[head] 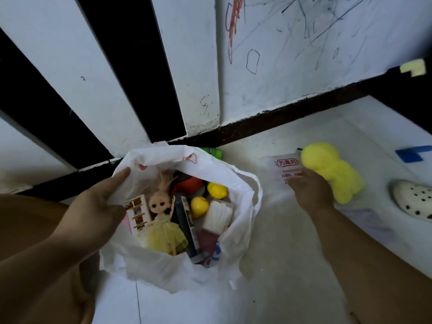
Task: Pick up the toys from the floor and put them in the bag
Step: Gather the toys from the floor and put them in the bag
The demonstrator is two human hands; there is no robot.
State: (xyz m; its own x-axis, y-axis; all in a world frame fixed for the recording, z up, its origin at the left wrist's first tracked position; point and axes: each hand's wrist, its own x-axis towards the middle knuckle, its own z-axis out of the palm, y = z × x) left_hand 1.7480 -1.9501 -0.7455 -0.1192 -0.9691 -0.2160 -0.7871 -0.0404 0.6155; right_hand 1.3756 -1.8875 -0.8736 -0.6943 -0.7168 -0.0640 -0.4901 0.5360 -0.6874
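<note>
A white plastic bag (236, 183) stands open on the floor at the centre. My left hand (102, 202) grips its left rim and holds it open. Inside lie a doll in a yellow dress (163, 220), two yellow balls (199, 206), an orange toy (188, 184), a small box (138, 212) and a white packet (217, 216). To the right, my right hand (311, 190) closes on a yellow foam figure (332, 169), which lies on the floor partly over a clear packet with red print (286, 166).
A scribbled white wall with a dark skirting runs behind the bag. A green item (214, 152) peeks out behind the bag. A white perforated clog (413, 199) lies at the far right, near blue tape (412, 153) on the floor.
</note>
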